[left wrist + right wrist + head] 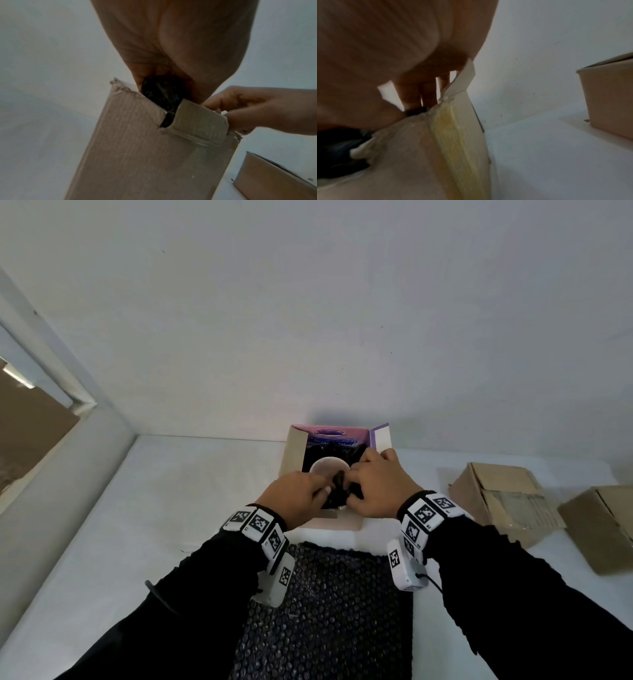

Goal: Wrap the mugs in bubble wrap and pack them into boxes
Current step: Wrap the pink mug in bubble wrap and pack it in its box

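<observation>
Counting the cartons gives three: one open box (295,450) under the fingers and two closed cardboard boxes (503,501) lying well apart on the right-hand side of the white table (137,525). One mug (328,469) is noted, its pale round end showing just beyond the fingertips, inside the open box, with black bubble wrap (337,489) bunched around it. The mug's long axis appears to run up and down in the box, round end upward; which end it is cannot be told. A second, flat sheet of bubble wrap (329,604) is spread on the table nearer the person than both wrists.

The left hand (297,495) is curled, its fingers pinched on the black wrap at the box mouth. The right hand (378,486) is also curled over the wrap, fingertips down in the box beside the purple flap (380,436).

The left wrist view alone shows the outer brown wall of the box (145,155), a torn flap and dark wrap gripped under the left hand (171,47), with the right hand (257,111) at the flap edge. The right wrist view alone shows the right hand's fingers (412,93) close together, reaching down behind a yellowed taped seam; it is blurred.
</observation>
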Available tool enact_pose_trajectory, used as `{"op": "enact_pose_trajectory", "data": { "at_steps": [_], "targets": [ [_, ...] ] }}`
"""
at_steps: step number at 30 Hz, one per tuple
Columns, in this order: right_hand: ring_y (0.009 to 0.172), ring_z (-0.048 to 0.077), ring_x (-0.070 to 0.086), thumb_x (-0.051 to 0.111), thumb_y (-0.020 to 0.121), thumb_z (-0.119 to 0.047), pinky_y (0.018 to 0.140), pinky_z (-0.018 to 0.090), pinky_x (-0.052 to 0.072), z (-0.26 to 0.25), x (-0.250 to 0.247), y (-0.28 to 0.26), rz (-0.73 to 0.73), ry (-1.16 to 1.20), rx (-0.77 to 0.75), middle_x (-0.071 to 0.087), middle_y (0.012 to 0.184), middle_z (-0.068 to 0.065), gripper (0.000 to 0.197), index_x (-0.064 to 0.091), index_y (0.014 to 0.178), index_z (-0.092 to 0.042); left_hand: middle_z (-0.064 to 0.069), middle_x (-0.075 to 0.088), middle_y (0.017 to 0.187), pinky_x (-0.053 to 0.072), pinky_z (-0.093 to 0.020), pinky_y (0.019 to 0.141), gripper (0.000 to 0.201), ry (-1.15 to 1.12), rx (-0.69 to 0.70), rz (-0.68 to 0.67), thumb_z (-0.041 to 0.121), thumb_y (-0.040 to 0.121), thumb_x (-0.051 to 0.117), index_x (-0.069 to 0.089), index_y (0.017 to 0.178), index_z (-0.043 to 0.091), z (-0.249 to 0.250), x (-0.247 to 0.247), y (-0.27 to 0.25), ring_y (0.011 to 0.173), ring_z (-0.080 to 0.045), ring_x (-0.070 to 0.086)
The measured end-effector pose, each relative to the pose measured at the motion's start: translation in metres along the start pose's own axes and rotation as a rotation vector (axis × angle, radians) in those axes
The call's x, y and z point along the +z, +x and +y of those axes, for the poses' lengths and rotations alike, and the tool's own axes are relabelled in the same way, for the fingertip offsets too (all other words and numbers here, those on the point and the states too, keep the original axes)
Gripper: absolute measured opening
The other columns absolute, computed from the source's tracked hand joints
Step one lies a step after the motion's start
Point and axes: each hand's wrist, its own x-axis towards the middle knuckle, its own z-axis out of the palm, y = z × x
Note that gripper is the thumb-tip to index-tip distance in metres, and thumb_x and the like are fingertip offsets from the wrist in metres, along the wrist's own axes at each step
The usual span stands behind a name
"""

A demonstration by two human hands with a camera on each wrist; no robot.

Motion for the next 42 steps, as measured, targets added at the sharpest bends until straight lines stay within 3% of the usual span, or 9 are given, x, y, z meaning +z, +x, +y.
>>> {"op": "enact_pose_trajectory", "data": {
  "at_steps": [5, 12, 19, 24, 26, 30, 34, 38, 42],
  "targets": [
    [0.107, 0.014, 0.034, 0.043, 0.092, -0.052, 0.09, 0.04, 0.021, 0.006, 0.002, 0.004, -0.084, 0.022, 0.029, 0.06, 0.106, -0.018, 0.039, 0.073, 0.089, -0.026, -0.005, 0.066, 0.105, 0.045, -0.035, 0.084, 0.052, 0.028, 0.009, -0.012, 0.038, 0.084, 0.028, 0.07, 0.106, 0.018, -0.005, 0.006, 0.005, 0.094, -0.025, 0.059],
    [0.115, 0.019, 0.041, 0.032, 0.098, -0.052, 0.109, 0.053, 0.005, -0.001, -0.004, -0.001, -0.222, 0.026, 0.003, 0.061, 0.106, -0.006, 0.033, 0.052, 0.124, -0.041, 0.006, 0.067, 0.088, 0.026, -0.042, 0.082, 0.082, 0.474, -0.004, 0.015, 0.082, 0.081, 0.001, 0.03, 0.139, 0.032, 0.002, -0.004, -0.003, 0.089, -0.02, 0.056],
    [0.12, 0.029, 0.03, 0.02, 0.096, -0.064, 0.109, 0.055, 0.01, -0.017, 0.008, 0.003, -0.267, -0.075, 0.057, 0.036, 0.144, -0.003, 0.066, 0.07, 0.112, -0.024, 0.004, 0.068, 0.08, 0.03, -0.038, 0.075, 0.056, 0.55, -0.021, 0.237, 0.063, 0.094, 0.017, 0.057, 0.105, 0.025, -0.009, -0.033, 0.007, 0.075, -0.021, 0.062],
    [0.096, 0.022, 0.054, 0.047, 0.087, -0.047, 0.092, 0.04, 0.028, -0.023, 0.019, 0.008, -0.041, 0.04, 0.032, 0.058, 0.11, -0.002, 0.041, 0.055, 0.122, -0.027, 0.001, 0.064, 0.096, 0.04, -0.037, 0.079, 0.047, 0.55, -0.221, 0.082, 0.062, 0.092, 0.038, 0.056, 0.112, 0.023, -0.035, -0.043, -0.008, 0.086, -0.022, 0.063],
    [0.079, 0.021, 0.061, 0.057, 0.082, -0.032, 0.079, 0.036, 0.041, -0.026, 0.021, 0.011, -0.015, 0.257, -0.001, 0.054, 0.115, -0.005, 0.048, 0.041, 0.127, -0.029, -0.001, 0.063, 0.1, 0.043, -0.036, 0.077, 0.047, 0.5, -0.234, 0.09, 0.059, 0.087, 0.052, 0.055, 0.116, 0.022, -0.038, -0.037, -0.013, 0.092, -0.024, 0.06],
    [0.103, 0.031, 0.058, 0.048, 0.092, -0.019, 0.089, 0.036, 0.043, -0.034, 0.02, 0.014, -0.078, 0.185, -0.089, 0.052, 0.136, -0.002, 0.035, 0.057, 0.125, -0.028, -0.004, 0.06, 0.1, 0.046, -0.039, 0.072, 0.035, 0.327, -0.102, 0.202, 0.031, 0.079, 0.071, 0.06, 0.11, 0.019, -0.032, -0.022, -0.014, 0.09, -0.028, 0.056],
    [0.107, 0.03, 0.058, 0.039, 0.098, -0.019, 0.094, 0.036, 0.044, -0.04, 0.012, 0.01, -0.222, 0.147, -0.084, 0.064, 0.118, 0.007, 0.041, 0.051, 0.136, -0.029, 0.0, 0.063, 0.092, 0.049, -0.038, 0.066, 0.012, 0.129, 0.085, 0.161, 0.023, 0.095, 0.05, 0.058, 0.104, 0.021, -0.018, -0.007, -0.01, 0.079, -0.023, 0.059],
    [0.086, 0.025, 0.062, 0.041, 0.089, -0.025, 0.076, 0.035, 0.047, -0.023, 0.003, 0.008, -0.061, 0.21, -0.065, 0.067, 0.096, 0.001, 0.028, 0.067, 0.099, -0.02, -0.003, 0.063, 0.08, 0.047, -0.039, 0.06, 0.025, 0.031, 0.012, 0.009, 0.039, 0.103, 0.029, 0.041, 0.117, 0.023, -0.011, 0.001, -0.015, 0.068, -0.026, 0.058],
    [0.093, 0.02, 0.056, 0.026, 0.085, -0.038, 0.096, 0.044, 0.026, 0.009, -0.011, 0.006, -0.066, -0.2, -0.028, 0.064, 0.081, -0.003, 0.043, 0.064, 0.078, -0.022, 0.002, 0.067, 0.09, 0.039, -0.032, 0.065, 0.052, 0.126, 0.081, -0.071, 0.063, 0.096, 0.018, 0.058, 0.107, 0.031, -0.013, 0.005, -0.013, 0.08, -0.022, 0.062]
  ]
}}
